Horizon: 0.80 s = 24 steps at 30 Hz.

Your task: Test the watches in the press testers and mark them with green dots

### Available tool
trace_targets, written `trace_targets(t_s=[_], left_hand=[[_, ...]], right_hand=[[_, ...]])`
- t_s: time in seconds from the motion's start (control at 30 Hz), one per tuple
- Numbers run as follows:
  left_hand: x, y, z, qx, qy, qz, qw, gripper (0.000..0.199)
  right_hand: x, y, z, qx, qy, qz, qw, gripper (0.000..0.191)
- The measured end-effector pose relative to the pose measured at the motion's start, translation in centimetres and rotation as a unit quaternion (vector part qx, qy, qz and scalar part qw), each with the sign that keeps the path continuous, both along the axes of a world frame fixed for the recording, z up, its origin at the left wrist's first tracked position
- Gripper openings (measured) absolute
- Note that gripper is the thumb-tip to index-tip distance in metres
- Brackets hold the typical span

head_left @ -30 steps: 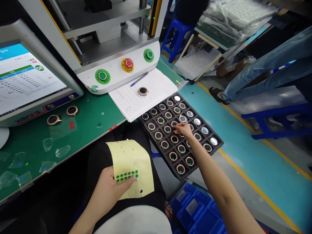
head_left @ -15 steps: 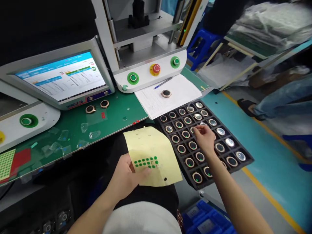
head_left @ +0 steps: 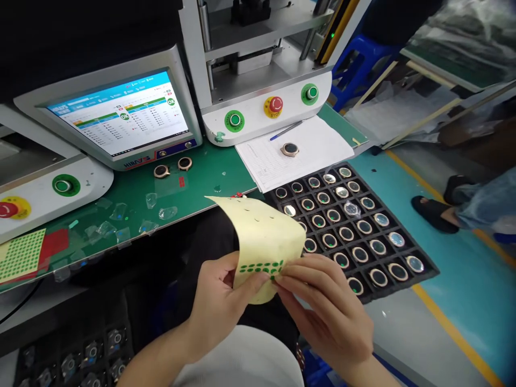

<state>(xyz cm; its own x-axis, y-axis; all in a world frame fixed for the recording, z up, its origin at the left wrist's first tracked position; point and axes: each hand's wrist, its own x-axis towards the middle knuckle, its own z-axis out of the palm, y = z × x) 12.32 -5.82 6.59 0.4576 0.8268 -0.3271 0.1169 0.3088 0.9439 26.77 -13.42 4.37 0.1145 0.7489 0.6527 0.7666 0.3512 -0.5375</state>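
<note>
My left hand (head_left: 234,293) grips a pale yellow sticker sheet (head_left: 271,231) by its lower left part, thumb on the front. The sheet curls, and short rows of green dot stickers (head_left: 258,267) remain near its lower edge. At the right end of those rows, my right hand (head_left: 322,306) has its fingertips pinched together against the sheet. Whether a dot is between them is hidden. Beyond this hand lies a black compartment tray (head_left: 427,273) of round watch cases (head_left: 359,255). Several cases carry a small green dot on their dark faces; others look silvery.
A press machine with a red stop button (head_left: 276,105) and a monitor (head_left: 121,115) stand behind. On the green bench (head_left: 209,177) are two watch cases (head_left: 162,171), plastic film scraps (head_left: 107,228) and another green-dot sheet (head_left: 24,252). Papers (head_left: 322,142) hold a pen and one case.
My right hand has moved left from the watch-case tray to the sticker sheet. The sheet is now more curled, and the whole view has shifted slightly.
</note>
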Motion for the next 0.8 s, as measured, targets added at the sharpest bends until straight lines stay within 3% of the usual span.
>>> trace_targets(t_s=[0.17, 0.4, 0.8], left_hand=[[0.2, -0.3, 0.3, 0.01, 0.019, -0.009, 1.0, 0.02], [0.7, 0.1, 0.8, -0.072, -0.018, -0.016, 0.997, 0.02], [0.9, 0.2, 0.8, -0.179, -0.115, -0.013, 0.977, 0.015]], right_hand=[[0.2, -0.6, 0.4, -0.013, -0.009, -0.023, 1.0, 0.02], [0.7, -1.0, 0.6, -0.011, -0.106, -0.01, 0.994, 0.009], [1.0, -1.7, -0.1, -0.001, -0.11, 0.01, 0.994, 0.013]])
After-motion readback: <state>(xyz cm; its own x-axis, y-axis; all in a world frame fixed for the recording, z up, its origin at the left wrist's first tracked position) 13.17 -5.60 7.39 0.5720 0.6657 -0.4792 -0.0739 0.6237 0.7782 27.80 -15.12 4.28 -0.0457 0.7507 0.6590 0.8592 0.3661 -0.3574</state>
